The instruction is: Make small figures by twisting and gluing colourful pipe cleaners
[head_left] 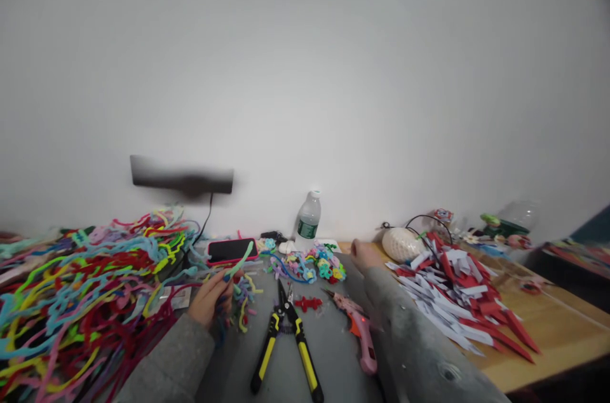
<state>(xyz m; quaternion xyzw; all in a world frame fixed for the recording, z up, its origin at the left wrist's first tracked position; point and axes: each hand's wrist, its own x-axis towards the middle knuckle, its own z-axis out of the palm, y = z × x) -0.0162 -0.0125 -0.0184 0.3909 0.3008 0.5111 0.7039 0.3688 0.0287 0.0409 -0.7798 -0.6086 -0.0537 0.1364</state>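
Observation:
My left hand (210, 296) is closed on a mint-green pipe cleaner (244, 261), which sticks up past its fingertips. Small multicoloured pipe cleaner pieces (246, 302) lie just right of this hand. My right hand (366, 255) reaches toward the back of the grey mat, beside a cluster of pipe cleaner flowers (328, 263); its fingers are mostly hidden and blurred. Yellow-and-black pliers (286, 327) lie between my arms with handles spread. Right of them are a red pipe cleaner shape (309, 304) and a pink glue gun (361, 327) with a small red light.
A tangled heap of colourful pipe cleaners (90, 288) covers the left side. A phone (232, 251) and a water bottle (309, 218) are at the back. On the right are a white textured lamp-like object (401, 245) and piled red and white strips (457, 295).

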